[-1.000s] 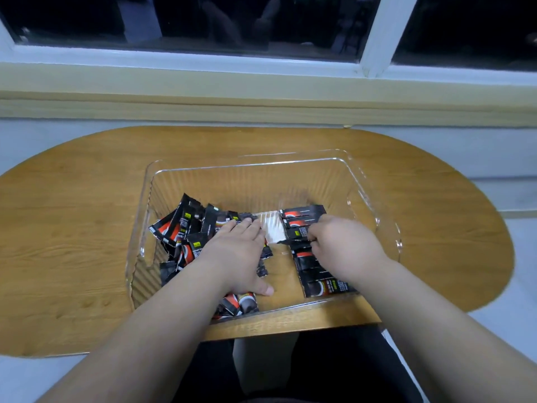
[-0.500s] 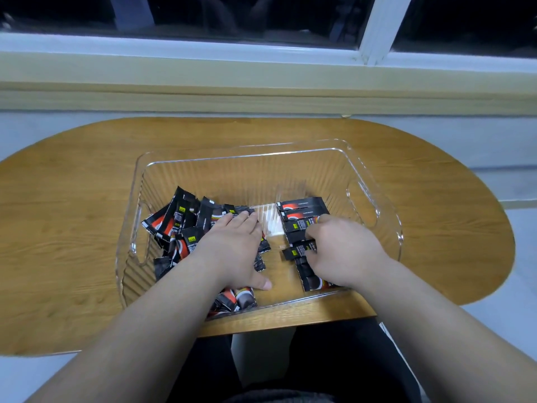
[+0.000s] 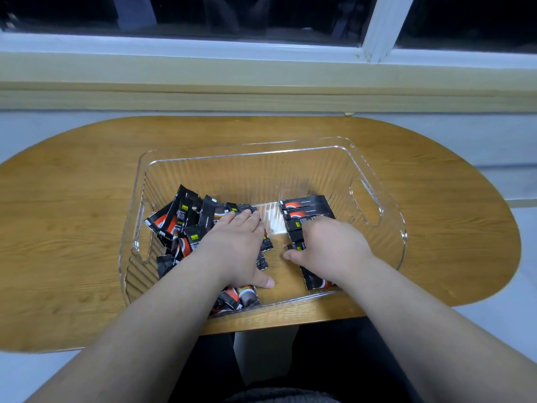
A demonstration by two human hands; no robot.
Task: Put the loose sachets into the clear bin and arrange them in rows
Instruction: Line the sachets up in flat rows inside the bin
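A clear ribbed bin [image 3: 374, 175] stands on the wooden table. Inside it, on the left, lies a jumbled heap of black and red sachets [image 3: 180, 219]. My left hand [image 3: 235, 245] rests flat on that heap with straight fingers. On the right side a row of sachets [image 3: 305, 206] lies lined up front to back. My right hand [image 3: 331, 245] lies on the middle of this row, fingers bent down onto the sachets and thumb pointing left. Whether it pinches one is hidden under the hand.
The oval wooden table [image 3: 72, 213] reaches from left to right, its near edge just below the bin. A window sill [image 3: 261, 74] and a dark window run along the back. The bin has handle cut-outs at its left end and right end [image 3: 366, 205].
My right hand has slid a little along the sachet row, and a sachet that stuck out to the left is now in line. My left hand stays on the heap.
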